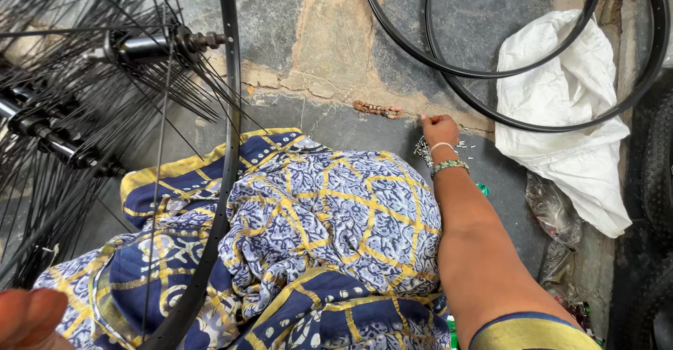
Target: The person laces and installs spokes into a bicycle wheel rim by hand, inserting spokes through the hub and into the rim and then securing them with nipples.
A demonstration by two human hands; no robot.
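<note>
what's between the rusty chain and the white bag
In the head view, the right hand lies between the rusty chain and the white bag, over small metal pieces.

Blue-white floral cloth (pixel 315 231) with yellow lattice lines (gold border), black rims (pixel 491 69), white sack (pixel 561 111), rusty-orange chain (pixel 377 109), grey floor (pixel 280 13).

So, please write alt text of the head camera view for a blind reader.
A person's right hand reaches down to a pile of small metal pieces on the stone floor, near a rusty chain piece. A spoked bicycle wheel leans over their blue patterned cloth; bare rims lie beyond.
</note>
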